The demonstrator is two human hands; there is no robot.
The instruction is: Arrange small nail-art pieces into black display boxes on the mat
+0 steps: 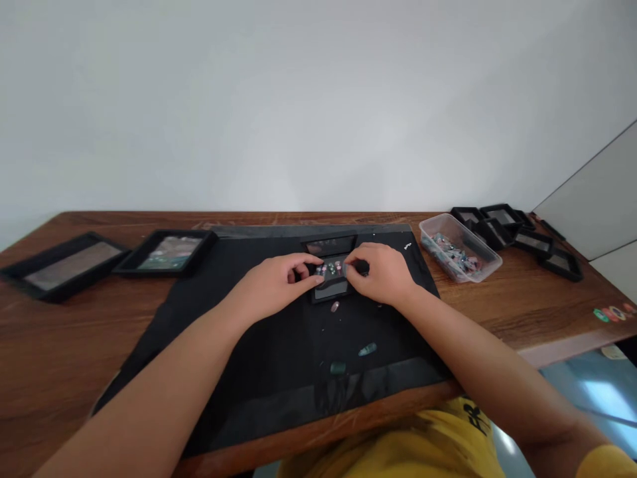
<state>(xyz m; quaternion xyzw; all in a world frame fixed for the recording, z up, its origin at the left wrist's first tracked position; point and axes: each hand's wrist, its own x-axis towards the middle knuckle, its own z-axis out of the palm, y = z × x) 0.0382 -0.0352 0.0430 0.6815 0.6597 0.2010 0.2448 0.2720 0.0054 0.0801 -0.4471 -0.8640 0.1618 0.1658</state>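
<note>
Head view: both hands meet over a small black tray (332, 287) on a dark mat (279, 358) on the counter (60, 345). The left hand (271, 285) and right hand (381, 272) pinch tiny beads (331, 269), which look light, hard and slippery, best nipped by fingertips.
</note>
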